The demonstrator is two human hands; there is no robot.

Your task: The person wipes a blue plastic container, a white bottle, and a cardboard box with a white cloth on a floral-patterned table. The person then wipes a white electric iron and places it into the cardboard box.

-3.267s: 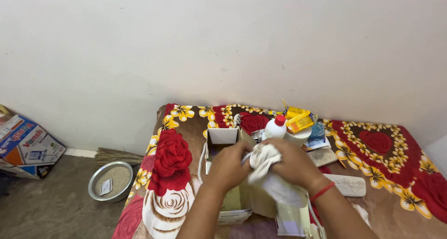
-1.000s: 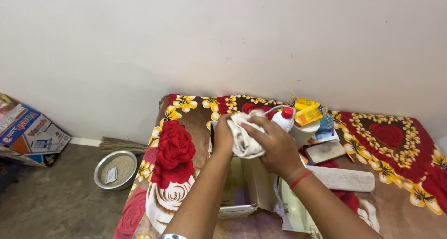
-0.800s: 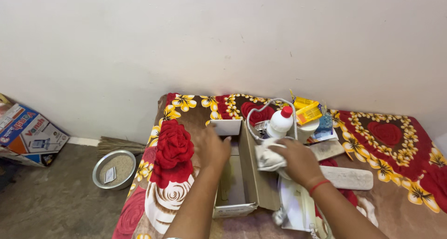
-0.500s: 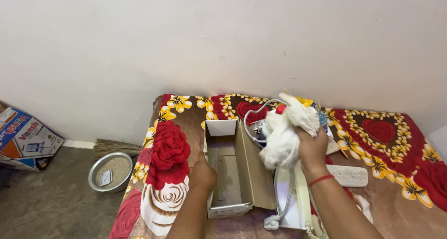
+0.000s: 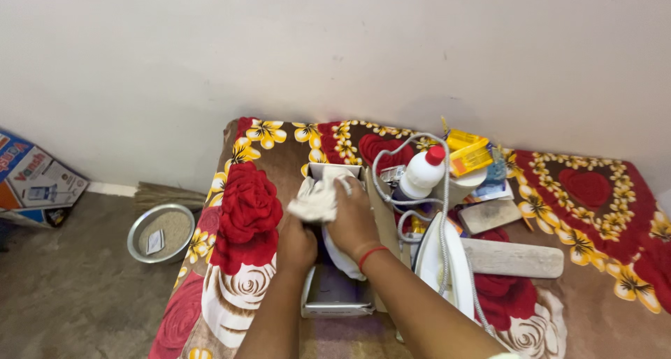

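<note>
My right hand (image 5: 354,219) grips a crumpled white cloth (image 5: 318,202) and holds it over the open cardboard box (image 5: 337,299) on the flowered blanket. Part of the cloth hangs down into the box under my wrist. My left hand (image 5: 296,241) rests against the box's left wall, its fingers hidden. A white clothes iron (image 5: 447,261) stands tilted just right of the box, and its grey cord (image 5: 442,191) loops up behind.
A white bottle with a red cap (image 5: 421,174), yellow packets (image 5: 467,155) and two flat stone-like blocks (image 5: 514,258) lie right of the box. On the floor at left are a steel bowl of grain (image 5: 159,232), a broom (image 5: 168,195) and a printed carton (image 5: 31,181). The wall is close behind.
My right hand swung the white cloth from up at the right, over the iron, down and left onto the box. My left hand stayed at the box's left side.
</note>
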